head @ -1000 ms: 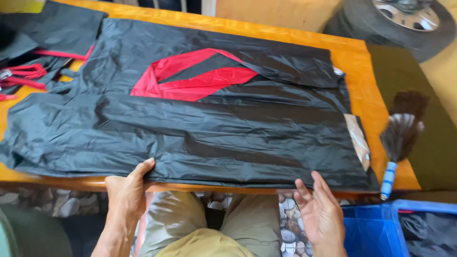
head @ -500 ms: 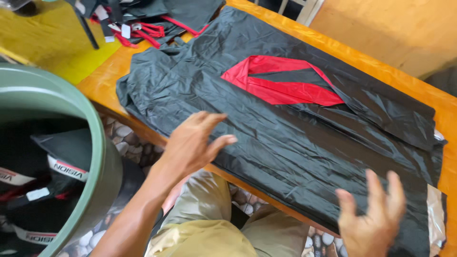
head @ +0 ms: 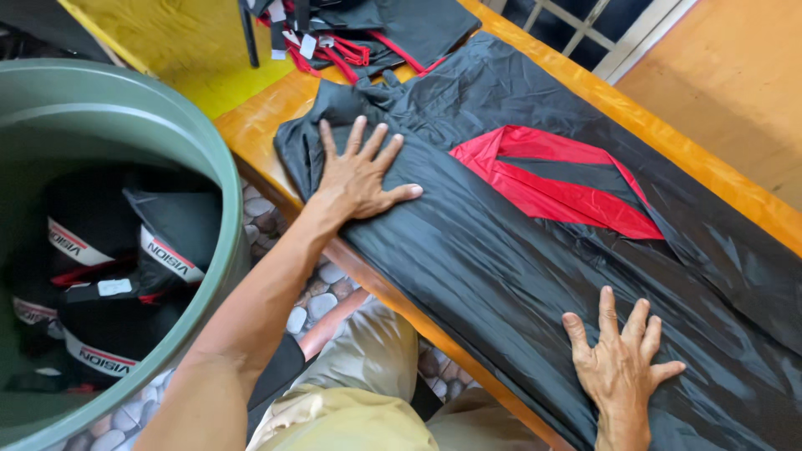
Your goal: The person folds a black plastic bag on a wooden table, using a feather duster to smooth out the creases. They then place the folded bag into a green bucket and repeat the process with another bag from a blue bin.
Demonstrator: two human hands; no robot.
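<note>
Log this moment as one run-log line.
left hand: flat on black garment | right hand: flat on garment | table | green bin beside

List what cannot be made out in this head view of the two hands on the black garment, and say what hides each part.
- Garment: its right end is cut off by the frame edge.
- Table: mostly covered by the garment.
- Cloth under the left hand and right hand: hidden by the palms.
- Green bin: cut by the left edge; shaded contents unclear.
- Pile of black and red cloth: cut by the top edge.
</note>
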